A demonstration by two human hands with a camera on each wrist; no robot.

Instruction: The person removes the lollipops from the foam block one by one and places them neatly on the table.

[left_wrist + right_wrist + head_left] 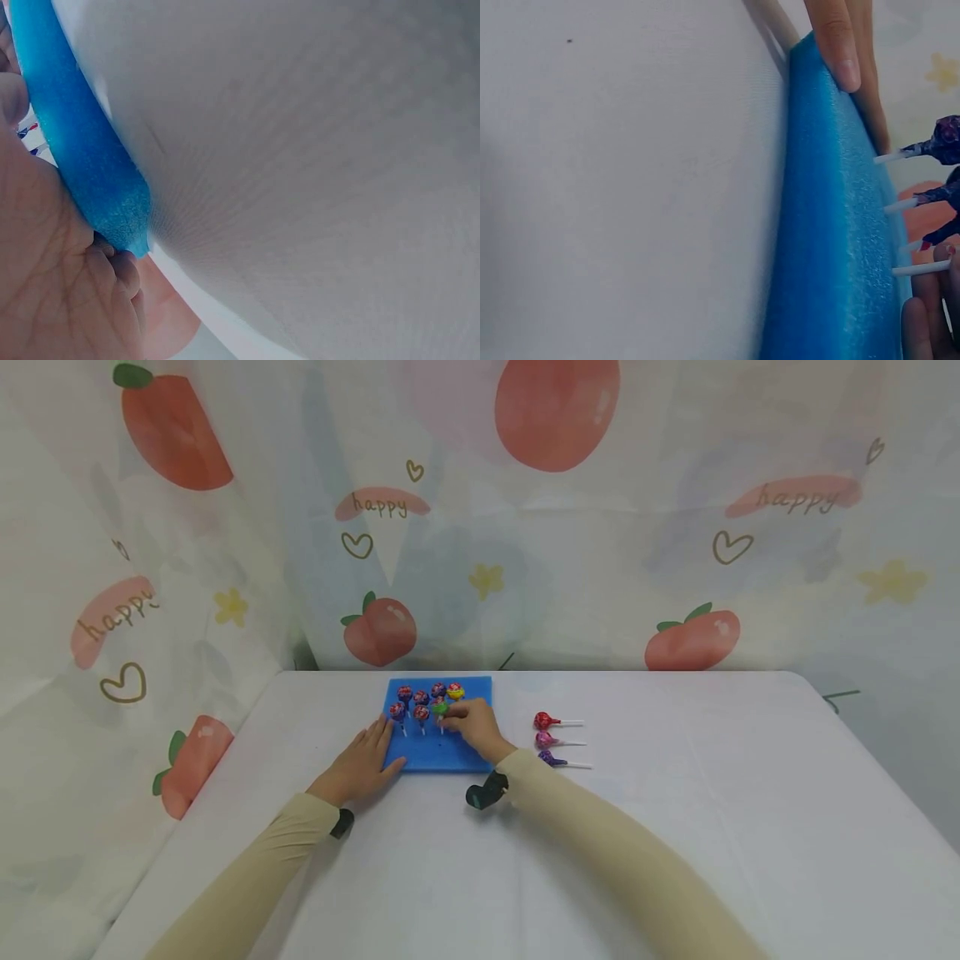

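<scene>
A blue foam board (465,756) lies on the table with several wrapped lollipops standing upright in it by their sticks. My right hand (476,727) pinches a green lollipop (440,704) over the board's right half. In the right wrist view its white stick (922,268) meets the foam, with my right fingers (917,330) beside it. My left hand (363,767) rests along the board's left edge, thumb on the front corner. Its palm (60,277) shows close against the blue side in the left wrist view.
To the right of the board lie a red lollipop (543,721), a pink lollipop (545,739) and a purple lollipop (551,759), sticks pointing right. A white cloth covers the table (675,793). Printed curtains (480,527) hang behind and on the left.
</scene>
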